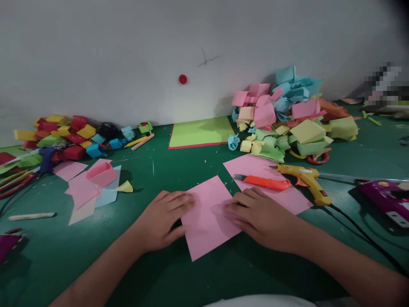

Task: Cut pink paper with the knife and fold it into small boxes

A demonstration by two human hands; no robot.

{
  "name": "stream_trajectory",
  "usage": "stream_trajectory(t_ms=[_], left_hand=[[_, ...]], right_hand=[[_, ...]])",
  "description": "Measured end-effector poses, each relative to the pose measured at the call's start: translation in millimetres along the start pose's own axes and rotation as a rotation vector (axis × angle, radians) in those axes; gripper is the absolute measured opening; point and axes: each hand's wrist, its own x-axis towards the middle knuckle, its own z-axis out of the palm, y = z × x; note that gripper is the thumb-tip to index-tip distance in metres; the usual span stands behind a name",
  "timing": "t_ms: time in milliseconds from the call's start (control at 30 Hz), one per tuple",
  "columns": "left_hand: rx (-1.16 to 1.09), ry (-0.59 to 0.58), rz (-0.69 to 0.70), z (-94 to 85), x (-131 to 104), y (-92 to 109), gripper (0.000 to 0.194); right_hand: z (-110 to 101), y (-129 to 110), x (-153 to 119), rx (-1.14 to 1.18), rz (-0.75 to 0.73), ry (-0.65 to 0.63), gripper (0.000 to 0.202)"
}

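A pink paper sheet lies flat and slightly turned on the green table. My left hand touches its left edge, thumb and fingers apart, with nothing gripped. On the right edge rests my right hand, its fingers bent and close together; whether they pinch the paper is hidden. Just beyond the right hand, an orange cutter lies on another pink sheet. The tip of a yellow glue gun reaches over that sheet.
Folded pastel paper pieces are heaped at the back right. Bright folded pieces stand at the back left, near loose pink sheets. A green sheet lies by the wall. A purple device sits at right.
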Motion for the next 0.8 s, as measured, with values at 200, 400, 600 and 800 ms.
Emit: stream_trajectory(t_ms=[200,400,600,800], left_hand=[[0.068,0.119,-0.136,-3.9,-10,-8,0.038],[-0.161,0.009,0.165,-12.9,-4,20,0.064],[-0.154,-0.067,0.119,-4.0,1,31,0.057],[-0.164,-0.019,0.087,0.6,3,28,0.059]], right_hand=[[1,1,0,0.009,0.000,-0.001,0.031],[0,-1,1,0.009,-0.004,-0.004,0.028],[4,-1,0,-0.022,-0.058,0.000,0.026],[3,-1,0,0.003,-0.110,-0.014,0.028]])
